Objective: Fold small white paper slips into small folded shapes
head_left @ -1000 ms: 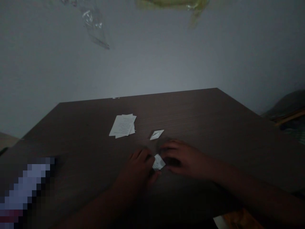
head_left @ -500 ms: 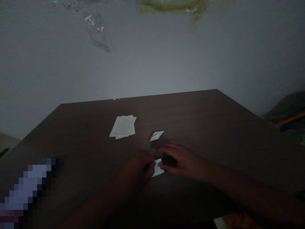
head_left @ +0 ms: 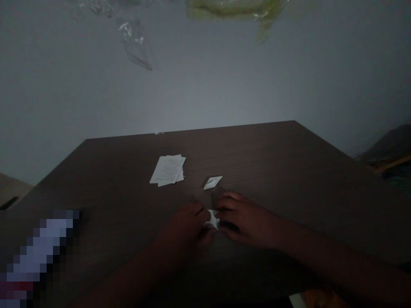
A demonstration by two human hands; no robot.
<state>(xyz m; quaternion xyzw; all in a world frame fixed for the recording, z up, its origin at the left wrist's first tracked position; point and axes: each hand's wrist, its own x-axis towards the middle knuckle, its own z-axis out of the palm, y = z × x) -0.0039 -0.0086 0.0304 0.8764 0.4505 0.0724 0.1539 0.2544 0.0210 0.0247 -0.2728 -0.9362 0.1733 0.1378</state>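
Note:
Between my two hands, low over the brown table, is a small piece of white folded paper (head_left: 212,219). My left hand (head_left: 192,224) grips its left side with bent fingers and thumb. At its right edge, my right hand (head_left: 239,218) pinches the paper between curled fingers and thumb. The fingers hide parts of the paper, and the dim light blurs its folds. Just beyond my hands lies a small diamond-shaped folded paper (head_left: 213,182). Farther back and left rests a little stack of printed paper sheets (head_left: 168,169), slightly fanned.
The dark brown wooden table (head_left: 263,158) meets a pale wall (head_left: 208,85). A blurred-out, pixelated object (head_left: 41,252) lies at the near left. Clear plastic (head_left: 135,42) and a yellowish plastic bag (head_left: 231,10) hang on the wall. Dark items (head_left: 391,149) stand beyond the table's right side.
The small paper between my hands lay flatter with print showing; now it is bent and folded. My left thumb and right fingers have closed in over it.

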